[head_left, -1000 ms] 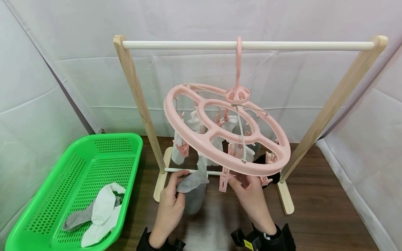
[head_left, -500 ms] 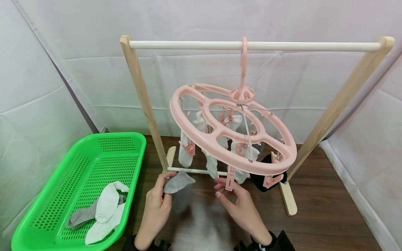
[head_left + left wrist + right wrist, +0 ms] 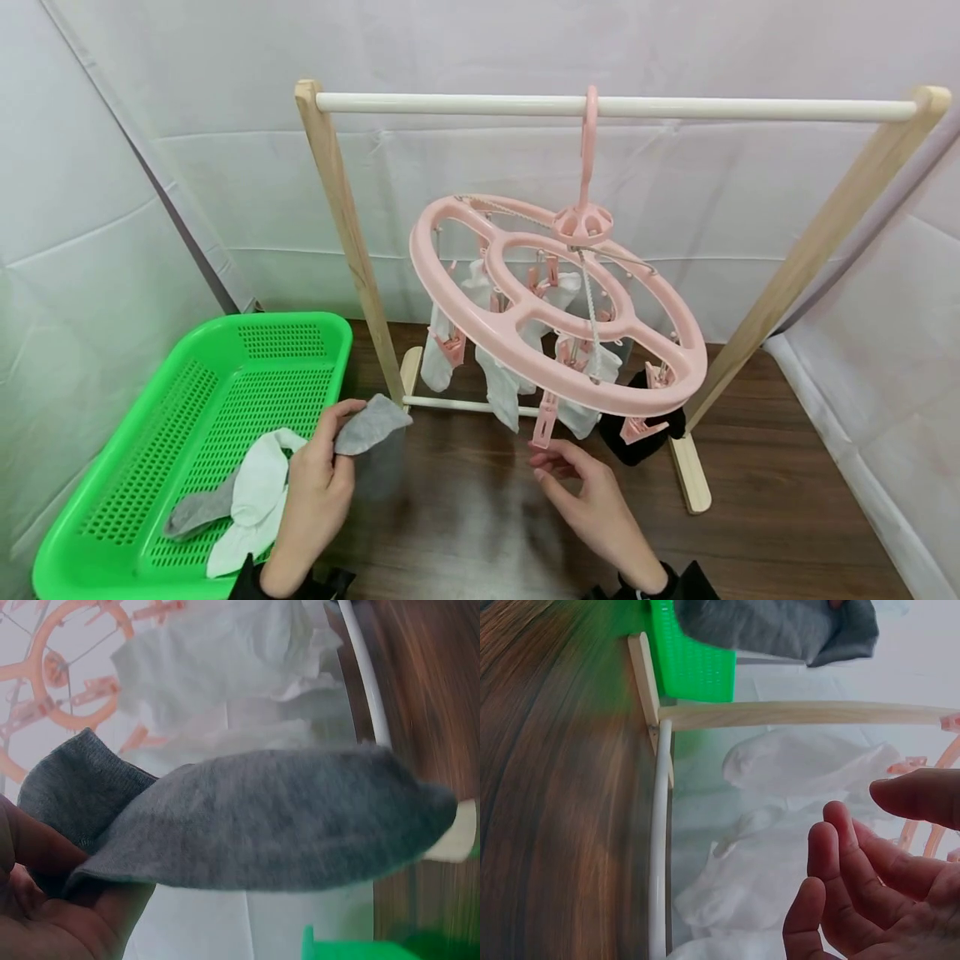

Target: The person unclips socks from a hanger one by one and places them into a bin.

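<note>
My left hand [image 3: 318, 487] pinches a grey sock [image 3: 375, 425] by its cuff near the basket's right edge. In the left wrist view the sock [image 3: 277, 817] stretches out sideways from the thumb and fingers. My right hand [image 3: 596, 504] is just below a pink clothespin [image 3: 545, 421] at the front of the pink oval drying hanger [image 3: 637, 403]; whether it touches the clip is unclear. In the right wrist view the thumb and loosely bent fingers [image 3: 829, 847] stand apart, holding nothing. White socks [image 3: 501, 392] and a black sock [image 3: 633, 442] hang from the tilted hanger.
A green basket [image 3: 341, 342] at the left contains white [image 3: 258, 492] and grey socks [image 3: 198, 510]. The hanger hooks over a white rail [image 3: 465, 104] between wooden posts [image 3: 348, 233]. A lower white bar [image 3: 457, 405] crosses near the dark wooden floor [image 3: 450, 533].
My left hand has carried the grey sock left, away from the hanger towards the basket. My right hand remains near the front clothespin and has shifted slightly. The view has shifted slightly.
</note>
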`<act>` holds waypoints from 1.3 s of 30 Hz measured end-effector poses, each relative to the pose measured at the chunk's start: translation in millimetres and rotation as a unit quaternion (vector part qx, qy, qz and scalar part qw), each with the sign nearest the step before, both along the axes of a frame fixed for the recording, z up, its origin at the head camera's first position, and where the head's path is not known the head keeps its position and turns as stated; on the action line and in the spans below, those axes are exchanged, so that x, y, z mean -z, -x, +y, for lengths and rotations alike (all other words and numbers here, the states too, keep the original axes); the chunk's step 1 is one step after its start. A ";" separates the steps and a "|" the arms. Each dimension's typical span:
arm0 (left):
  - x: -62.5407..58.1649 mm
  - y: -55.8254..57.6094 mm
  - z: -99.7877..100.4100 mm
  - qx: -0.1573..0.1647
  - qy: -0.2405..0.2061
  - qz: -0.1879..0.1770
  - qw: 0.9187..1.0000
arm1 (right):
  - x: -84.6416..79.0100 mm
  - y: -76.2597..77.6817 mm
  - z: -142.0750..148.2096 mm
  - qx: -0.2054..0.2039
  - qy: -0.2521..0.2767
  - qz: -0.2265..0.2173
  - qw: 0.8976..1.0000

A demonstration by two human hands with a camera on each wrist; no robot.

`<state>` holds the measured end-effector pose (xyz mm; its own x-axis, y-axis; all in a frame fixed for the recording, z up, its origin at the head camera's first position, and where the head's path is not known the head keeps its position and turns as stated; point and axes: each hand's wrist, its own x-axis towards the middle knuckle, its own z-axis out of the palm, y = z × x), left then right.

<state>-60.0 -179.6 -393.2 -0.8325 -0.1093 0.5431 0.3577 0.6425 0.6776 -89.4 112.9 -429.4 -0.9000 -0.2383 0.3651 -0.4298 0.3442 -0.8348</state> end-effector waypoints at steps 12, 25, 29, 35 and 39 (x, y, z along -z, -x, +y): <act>-9.4 -14.0 -37.8 -0.053 0.020 -0.014 0.998 | 3.0 -1.6 19.1 0.022 -0.001 -0.038 0.999; -29.5 -37.0 -86.2 -0.167 0.026 -0.044 0.985 | -0.4 1.7 54.6 0.057 -0.021 -0.024 0.998; -26.5 -40.7 -97.5 -0.175 0.039 -0.077 0.981 | -0.3 1.6 60.7 0.059 -0.013 -0.031 0.998; -23.4 -42.3 -111.8 -0.198 0.024 -0.107 0.974 | 1.1 0.1 67.3 0.067 -0.009 -0.040 0.997; -19.9 -43.6 -120.8 -0.210 0.009 -0.138 0.968 | 0.8 -3.0 70.4 0.068 -0.008 -0.039 0.997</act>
<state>-16.4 -300.3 -373.2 -0.8299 -0.4630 0.3112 -0.1310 0.7040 0.6980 -86.4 183.4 -430.2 -0.9499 -0.1179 0.2894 -0.3120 0.4087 -0.8577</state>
